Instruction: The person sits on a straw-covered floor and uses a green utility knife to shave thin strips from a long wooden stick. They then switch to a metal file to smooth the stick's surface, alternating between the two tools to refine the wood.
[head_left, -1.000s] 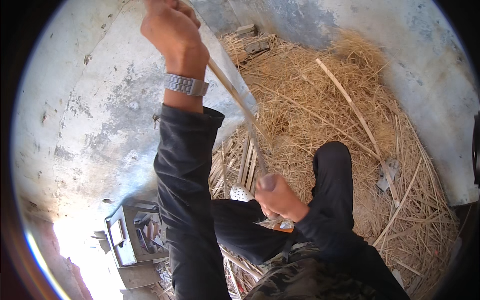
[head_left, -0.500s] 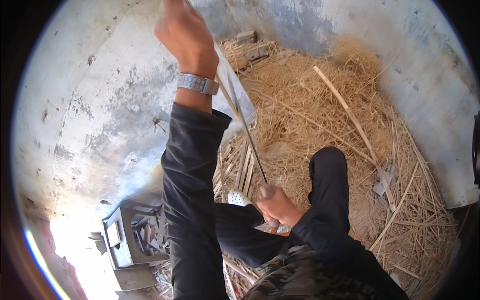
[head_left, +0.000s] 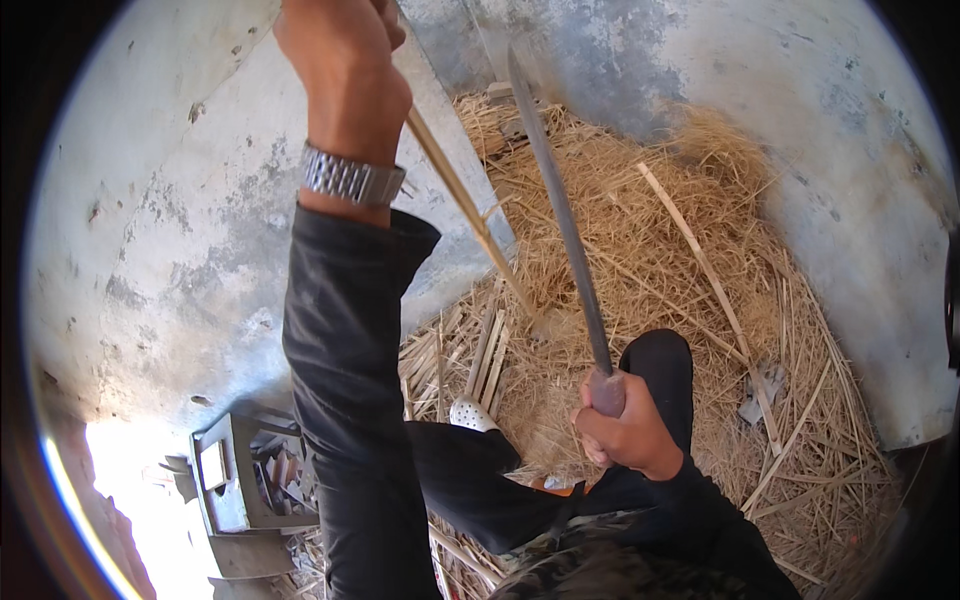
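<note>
Splitting in hand: left hand (head_left: 345, 60) is gripping cane (head_left: 470, 215) upright over straw (head_left: 650, 250); right hand (head_left: 625, 435) is clasping blade (head_left: 560, 210) raised alongside. Next move likely calls for aligned downward stroke.

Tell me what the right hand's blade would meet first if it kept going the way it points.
Probably the grey wall. The blade, held in the right hand, points up and away over the straw, its tip already close to the wall. Depth is unclear; it may pass the stick first.
</note>
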